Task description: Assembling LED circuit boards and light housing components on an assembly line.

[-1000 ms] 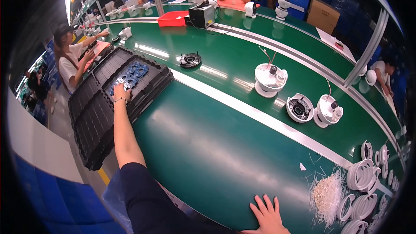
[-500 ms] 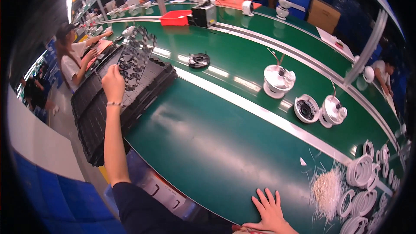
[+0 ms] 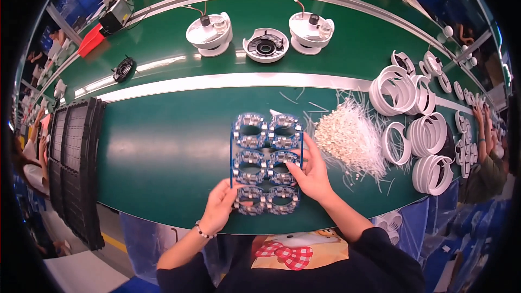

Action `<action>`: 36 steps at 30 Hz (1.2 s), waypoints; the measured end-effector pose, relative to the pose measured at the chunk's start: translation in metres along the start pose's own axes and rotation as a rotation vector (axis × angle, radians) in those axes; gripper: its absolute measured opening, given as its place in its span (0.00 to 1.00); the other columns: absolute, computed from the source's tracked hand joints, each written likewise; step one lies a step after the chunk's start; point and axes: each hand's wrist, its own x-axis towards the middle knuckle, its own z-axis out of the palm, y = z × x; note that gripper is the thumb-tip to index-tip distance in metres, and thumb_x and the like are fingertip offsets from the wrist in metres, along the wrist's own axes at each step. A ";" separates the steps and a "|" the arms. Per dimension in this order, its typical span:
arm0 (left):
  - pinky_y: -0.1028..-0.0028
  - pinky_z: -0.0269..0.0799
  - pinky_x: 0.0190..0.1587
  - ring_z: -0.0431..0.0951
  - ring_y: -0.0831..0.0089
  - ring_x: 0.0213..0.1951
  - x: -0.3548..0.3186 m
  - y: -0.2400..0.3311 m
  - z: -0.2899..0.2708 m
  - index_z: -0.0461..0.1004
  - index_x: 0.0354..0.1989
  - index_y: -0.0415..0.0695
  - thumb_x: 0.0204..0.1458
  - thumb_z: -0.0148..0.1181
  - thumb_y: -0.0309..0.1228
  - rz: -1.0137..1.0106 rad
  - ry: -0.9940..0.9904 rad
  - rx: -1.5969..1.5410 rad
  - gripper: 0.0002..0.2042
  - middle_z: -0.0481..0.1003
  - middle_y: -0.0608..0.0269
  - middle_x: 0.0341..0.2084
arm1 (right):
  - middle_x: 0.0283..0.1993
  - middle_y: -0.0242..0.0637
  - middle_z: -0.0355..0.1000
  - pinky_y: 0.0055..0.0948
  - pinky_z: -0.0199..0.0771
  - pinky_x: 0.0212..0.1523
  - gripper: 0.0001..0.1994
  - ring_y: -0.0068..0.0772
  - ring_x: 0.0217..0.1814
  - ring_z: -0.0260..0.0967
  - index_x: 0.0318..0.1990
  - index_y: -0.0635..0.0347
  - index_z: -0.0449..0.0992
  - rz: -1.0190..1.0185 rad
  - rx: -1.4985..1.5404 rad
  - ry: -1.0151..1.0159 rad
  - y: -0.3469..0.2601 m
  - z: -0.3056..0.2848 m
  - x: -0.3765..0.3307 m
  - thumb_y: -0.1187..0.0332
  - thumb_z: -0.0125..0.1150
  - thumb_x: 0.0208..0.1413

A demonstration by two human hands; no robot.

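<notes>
A blue panel of ring-shaped circuit boards [image 3: 250,159], several rings in two columns, is held up over the green table in front of me. My left hand [image 3: 219,204] grips its lower left edge, thumb on the front. On the opposite side my right hand [image 3: 313,172] pinches the right edge, its thumb over the front and fingers behind. Just right of that hand lies a heap of thin white wire-like strips with cream ends [image 3: 350,135]. Loose strips are scattered around the heap.
Stacked black trays [image 3: 73,157] stand at the left. White rings [image 3: 392,91] crowd the right side. Beyond the metal strip sit two white housings [image 3: 209,37] with wires, a white bowl-shaped part [image 3: 266,46] and a black round part [image 3: 124,69]. People work around the line.
My left hand has brought the panel from above the black trays to in front of me. My right hand has left the tabletop and taken its right edge. The view has turned right.
</notes>
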 end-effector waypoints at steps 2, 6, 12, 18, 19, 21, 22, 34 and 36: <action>0.76 0.75 0.31 0.77 0.74 0.32 -0.002 0.002 -0.005 0.69 0.41 0.34 0.60 0.44 0.30 -0.019 -0.105 0.119 0.11 0.74 0.58 0.36 | 0.48 0.41 0.66 0.17 0.74 0.20 0.38 0.25 0.36 0.72 0.66 0.56 0.40 0.037 -0.159 0.005 0.003 -0.017 -0.006 0.82 0.54 0.51; 0.76 0.70 0.23 0.75 0.76 0.23 0.030 0.045 -0.005 0.74 0.28 0.37 0.50 0.56 0.27 0.412 0.150 1.094 0.05 0.75 0.56 0.25 | 0.47 0.40 0.67 0.18 0.73 0.21 0.37 0.24 0.35 0.71 0.66 0.58 0.43 0.027 -0.289 -0.017 0.016 -0.031 -0.019 0.81 0.55 0.50; 0.71 0.70 0.33 0.73 0.64 0.31 0.085 0.073 0.014 0.74 0.28 0.40 0.40 0.63 0.25 0.837 -0.251 1.276 0.06 0.73 0.60 0.29 | 0.41 0.41 0.72 0.20 0.65 0.18 0.29 0.18 0.18 0.63 0.54 0.65 0.66 -0.266 -0.790 0.067 0.000 -0.025 -0.021 0.73 0.67 0.40; 0.68 0.69 0.34 0.73 0.62 0.32 0.096 0.060 0.013 0.72 0.27 0.40 0.40 0.63 0.25 0.673 -0.282 1.327 0.06 0.73 0.60 0.28 | 0.44 0.43 0.72 0.30 0.71 0.33 0.18 0.35 0.31 0.69 0.41 0.64 0.74 -0.556 -1.221 0.093 -0.005 -0.026 -0.029 0.69 0.67 0.39; 0.68 0.69 0.34 0.73 0.61 0.32 0.095 0.059 0.012 0.72 0.26 0.39 0.40 0.62 0.24 0.697 -0.271 1.358 0.06 0.73 0.60 0.27 | 0.44 0.43 0.72 0.30 0.71 0.33 0.18 0.35 0.31 0.69 0.41 0.64 0.74 -0.548 -1.219 0.089 -0.010 -0.025 -0.028 0.69 0.67 0.39; 0.67 0.69 0.33 0.73 0.61 0.31 0.093 0.057 0.013 0.72 0.26 0.39 0.40 0.62 0.24 0.695 -0.256 1.340 0.06 0.72 0.60 0.27 | 0.49 0.43 0.69 0.39 0.67 0.48 0.18 0.43 0.48 0.66 0.40 0.63 0.74 -0.674 -1.233 0.046 -0.022 -0.020 -0.024 0.68 0.67 0.38; 0.67 0.69 0.33 0.73 0.60 0.31 0.092 0.056 0.015 0.71 0.25 0.39 0.41 0.61 0.23 0.702 -0.240 1.322 0.05 0.72 0.60 0.26 | 0.49 0.43 0.69 0.39 0.67 0.48 0.18 0.43 0.48 0.66 0.40 0.63 0.74 -0.665 -1.234 0.047 -0.020 -0.018 -0.023 0.68 0.67 0.38; 0.70 0.71 0.34 0.75 0.64 0.33 0.093 0.039 0.046 0.75 0.28 0.40 0.41 0.61 0.22 0.938 -0.165 1.293 0.05 0.75 0.62 0.30 | 0.58 0.48 0.58 0.43 0.58 0.60 0.20 0.49 0.60 0.56 0.43 0.67 0.70 -0.595 -1.047 -0.312 0.009 -0.010 -0.021 0.67 0.63 0.42; 0.70 0.71 0.35 0.75 0.64 0.34 0.091 0.038 0.038 0.75 0.28 0.40 0.40 0.62 0.22 0.909 -0.136 1.264 0.05 0.75 0.62 0.30 | 0.58 0.48 0.58 0.43 0.58 0.60 0.19 0.49 0.60 0.55 0.43 0.67 0.70 -0.590 -1.039 -0.311 0.008 -0.011 -0.021 0.67 0.62 0.43</action>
